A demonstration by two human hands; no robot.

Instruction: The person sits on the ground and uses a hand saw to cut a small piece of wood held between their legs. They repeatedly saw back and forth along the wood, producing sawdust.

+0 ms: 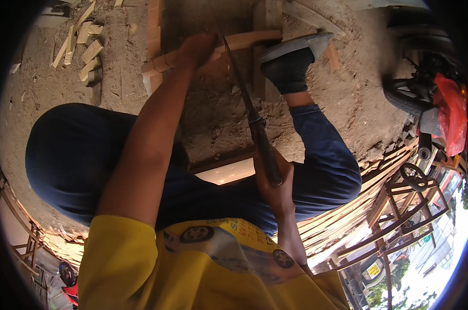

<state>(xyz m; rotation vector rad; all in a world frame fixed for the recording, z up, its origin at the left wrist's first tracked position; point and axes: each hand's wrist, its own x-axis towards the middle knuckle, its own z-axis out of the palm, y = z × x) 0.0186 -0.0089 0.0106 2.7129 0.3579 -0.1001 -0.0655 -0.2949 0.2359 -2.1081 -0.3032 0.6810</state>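
Observation:
My right hand (276, 178) is wrapped round the dark handle of a long narrow blade (237, 70). The blade slants up and to the left away from me, seen nearly edge-on, so its exact kind is hard to make out. Farther off, my left hand (198, 50) is closed on a strip of wood (249, 39), just left of the blade. The strip lies crosswise over wooden supports close to the ground. Whether the blade touches the wood I cannot tell. My left fingers are in shadow and partly hidden.
My shod foot (291, 64) is beside the strip's right end. Wood offcuts (92, 51) lie on the dirt at the far left. To the right are a wheel (407, 97), a red plastic bag (451, 113), stacked wooden slats (327, 230) and a metal frame (399, 222).

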